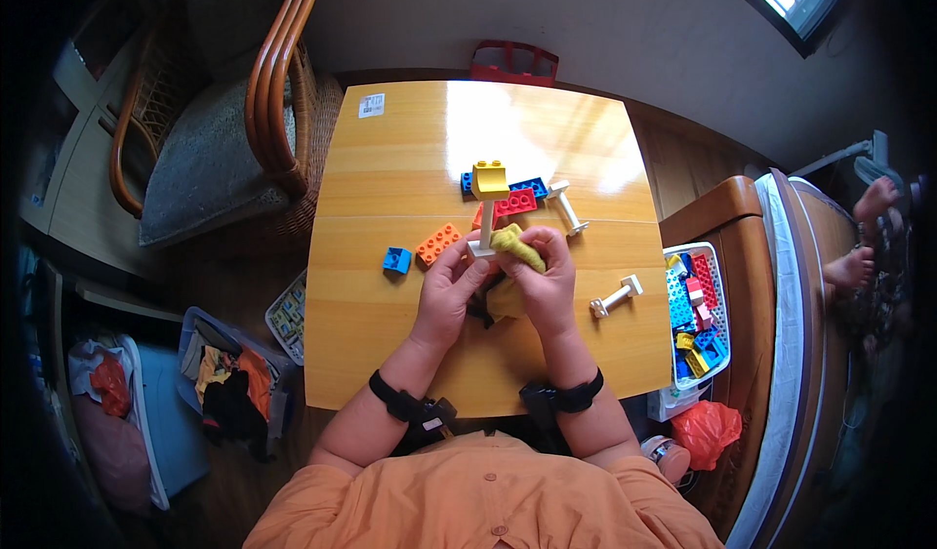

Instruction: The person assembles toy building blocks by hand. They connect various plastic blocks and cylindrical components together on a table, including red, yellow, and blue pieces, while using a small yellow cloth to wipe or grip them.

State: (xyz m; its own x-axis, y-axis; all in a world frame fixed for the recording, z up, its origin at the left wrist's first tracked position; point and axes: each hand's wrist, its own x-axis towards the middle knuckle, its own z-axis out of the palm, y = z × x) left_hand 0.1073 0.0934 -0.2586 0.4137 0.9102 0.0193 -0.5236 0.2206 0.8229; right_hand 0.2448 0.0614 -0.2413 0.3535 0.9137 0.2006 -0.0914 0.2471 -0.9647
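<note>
My left hand (447,293) grips the base of a white toy pillar (487,225), which stands upright with a curved yellow brick (490,182) on top. A yellow cloth (518,246) is pinched in my right hand (550,284), beside the pillar's base; part of it hangs down between my hands. To the left lie an orange studded brick (438,244) and a small blue brick (396,261). Behind the pillar are a red brick (517,203) and a blue brick (528,188). On the right rest two more white pillars, a farther one (565,206) and a nearer one (614,298).
The wooden table (376,188) has a white basket (715,354) of bricks by its right edge. A rattan armchair (210,173) stands at the far left, a bin of clothes (234,383) at lower left. Another person's bare feet (864,227) show at the right.
</note>
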